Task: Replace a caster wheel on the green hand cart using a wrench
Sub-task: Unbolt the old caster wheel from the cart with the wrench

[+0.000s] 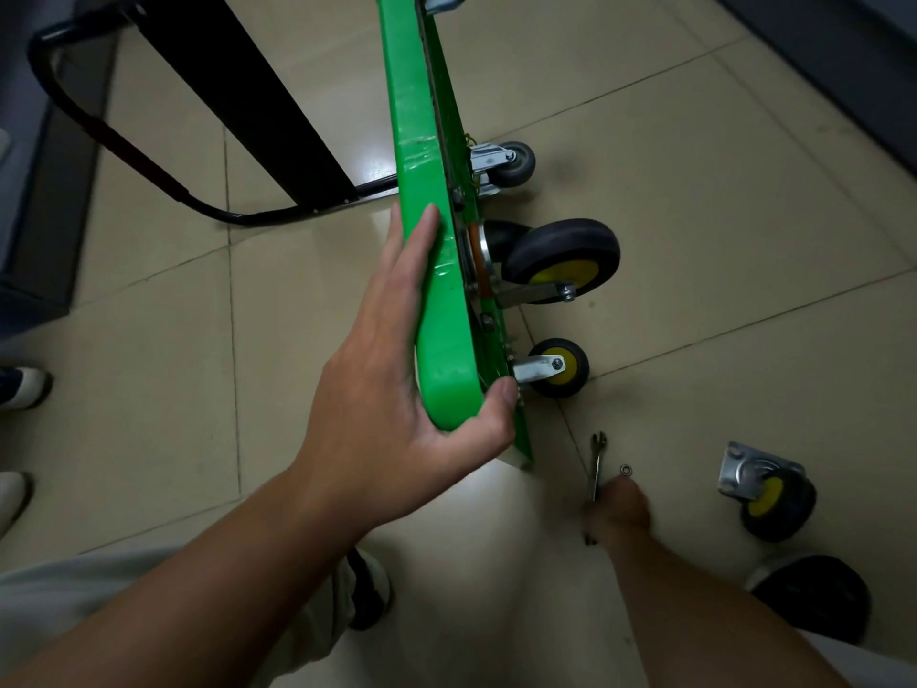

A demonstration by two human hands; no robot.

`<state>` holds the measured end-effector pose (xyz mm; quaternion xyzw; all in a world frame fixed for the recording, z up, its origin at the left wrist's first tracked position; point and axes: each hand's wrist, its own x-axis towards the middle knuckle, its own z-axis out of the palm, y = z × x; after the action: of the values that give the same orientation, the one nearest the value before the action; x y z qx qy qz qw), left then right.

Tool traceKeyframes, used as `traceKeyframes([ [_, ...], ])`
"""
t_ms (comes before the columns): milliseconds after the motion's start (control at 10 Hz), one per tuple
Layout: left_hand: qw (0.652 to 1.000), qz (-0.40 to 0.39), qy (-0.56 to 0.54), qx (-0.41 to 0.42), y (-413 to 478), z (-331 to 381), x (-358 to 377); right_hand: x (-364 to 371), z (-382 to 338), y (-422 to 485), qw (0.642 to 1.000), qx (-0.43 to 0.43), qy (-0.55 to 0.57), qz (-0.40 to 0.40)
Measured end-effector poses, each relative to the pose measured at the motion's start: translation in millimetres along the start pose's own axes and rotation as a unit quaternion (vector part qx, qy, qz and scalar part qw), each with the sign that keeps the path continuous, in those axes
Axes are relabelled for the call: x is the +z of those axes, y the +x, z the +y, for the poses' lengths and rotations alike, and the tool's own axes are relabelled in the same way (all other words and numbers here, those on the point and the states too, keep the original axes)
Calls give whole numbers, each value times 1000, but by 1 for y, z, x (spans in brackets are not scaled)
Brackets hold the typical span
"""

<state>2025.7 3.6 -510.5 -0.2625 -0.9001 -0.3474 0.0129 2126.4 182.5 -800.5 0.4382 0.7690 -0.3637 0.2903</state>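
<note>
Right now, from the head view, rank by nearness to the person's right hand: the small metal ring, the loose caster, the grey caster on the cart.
1. Small metal ring, floor, just beyond the right hand.
2. Loose caster, floor, to its right.
3. Grey caster, on the green hand cart, far ahead.

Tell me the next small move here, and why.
Probably lift the wrench toward the underside of the green cart: the right hand grips it down on the floor, the left hand holds the cart tipped on edge, and a loose caster lies nearby.
</note>
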Motion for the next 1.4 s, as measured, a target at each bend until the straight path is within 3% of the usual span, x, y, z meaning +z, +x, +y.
traceKeyframes([
  [100,1000,-9,-2,0,-1,0,-2,-1,4,15,998,-40,-54,-5],
  [300,1000,-14,-5,-7,-3,8,-12,-68,-26,-32,986,-157,-53,24],
  [500,999,-39,25,-18,-5,12,-15,-163,-80,-114,926,-284,-240,-67],
  [600,999,-49,16,-15,-6,9,-17,-184,-83,-160,929,-324,-164,-69],
  [700,998,-62,15,-18,-5,8,-19,-184,-81,-194,941,-326,-4,-91],
  [800,997,-68,23,-16,-4,7,-21,-174,-84,-207,931,-354,66,-61],
  [1000,997,-79,12,-13,-3,6,-21,-152,-106,-205,922,-372,105,2],
  [1200,996,-87,-6,-2,-3,0,-24,-147,-125,-199,923,-310,225,-46],
  [1400,996,-87,-23,4,-2,-5,-22,-148,-136,-199,924,-279,245,-90],
])
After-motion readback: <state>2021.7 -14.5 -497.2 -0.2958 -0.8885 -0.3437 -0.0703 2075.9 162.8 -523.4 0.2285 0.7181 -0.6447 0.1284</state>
